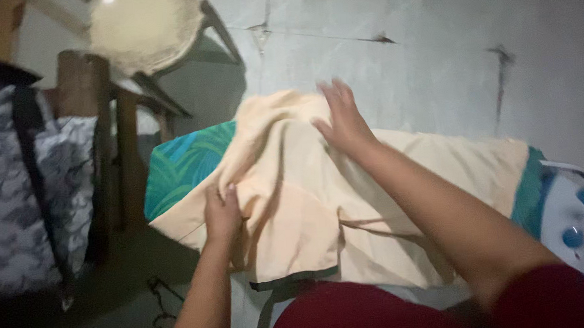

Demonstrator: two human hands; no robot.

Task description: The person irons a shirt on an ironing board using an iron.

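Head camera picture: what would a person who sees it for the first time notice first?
First, the pale peach cloth in the middle, spread over an ironing board with a green leaf-pattern cover. Both hands lie on it: the left hand pinches a fold near its front edge, and the right hand presses flat near its far edge. A blue and white iron sits at the board's right end.

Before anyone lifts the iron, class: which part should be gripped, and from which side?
Grip the iron by its arched handle, coming from above. It lies at the board's right end with the handle's loop facing up and clear, away from both the left hand and right hand on the cream garment.
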